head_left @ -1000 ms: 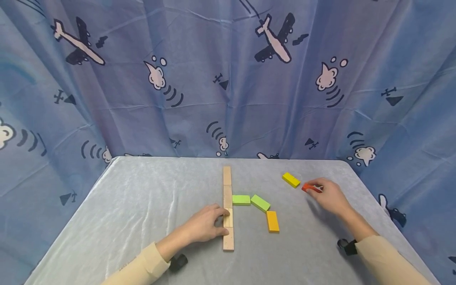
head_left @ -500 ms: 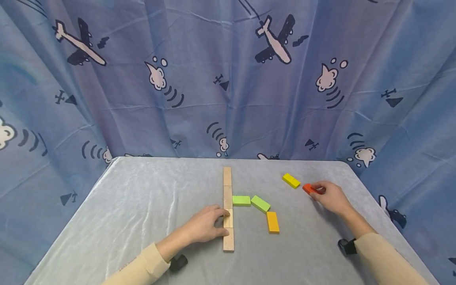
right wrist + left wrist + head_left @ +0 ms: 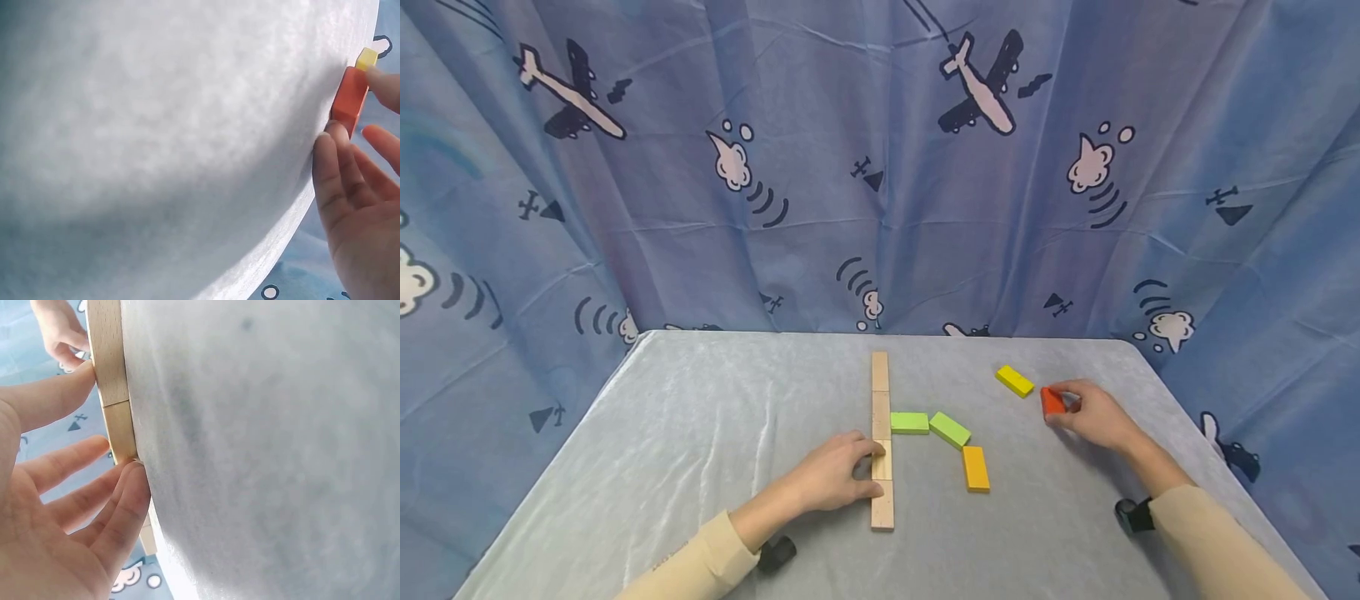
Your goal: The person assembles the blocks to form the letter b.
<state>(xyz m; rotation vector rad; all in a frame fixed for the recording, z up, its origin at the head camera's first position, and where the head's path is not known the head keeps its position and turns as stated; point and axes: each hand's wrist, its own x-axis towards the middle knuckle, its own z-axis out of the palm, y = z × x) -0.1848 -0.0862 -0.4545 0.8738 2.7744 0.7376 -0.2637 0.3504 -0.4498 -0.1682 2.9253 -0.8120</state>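
A red-orange block [image 3: 1051,402] lies between the thumb and fingers of my right hand [image 3: 1097,414], which pinches it on the right side of the table. In the right wrist view the thumb is at one end of the red block [image 3: 350,97] and the fingers at the other. My left hand [image 3: 831,471] rests its fingertips and thumb against a straight row of plain wooden blocks [image 3: 881,412], its fingers relaxed. The left wrist view shows those fingertips along the side of the wooden blocks [image 3: 107,356]. A yellow block [image 3: 1015,381] lies just left of the red one.
Two green blocks [image 3: 909,423] run rightward from the wooden row, the second one angled. An orange block [image 3: 976,469] continues from them toward the front. All lie on a grey cloth-covered table [image 3: 700,400] before a blue airplane-print curtain [image 3: 805,167].
My right hand has turned the red block from pointing sideways to standing more front-to-back, close beside the yellow block. The left hand has stayed at the wooden row.
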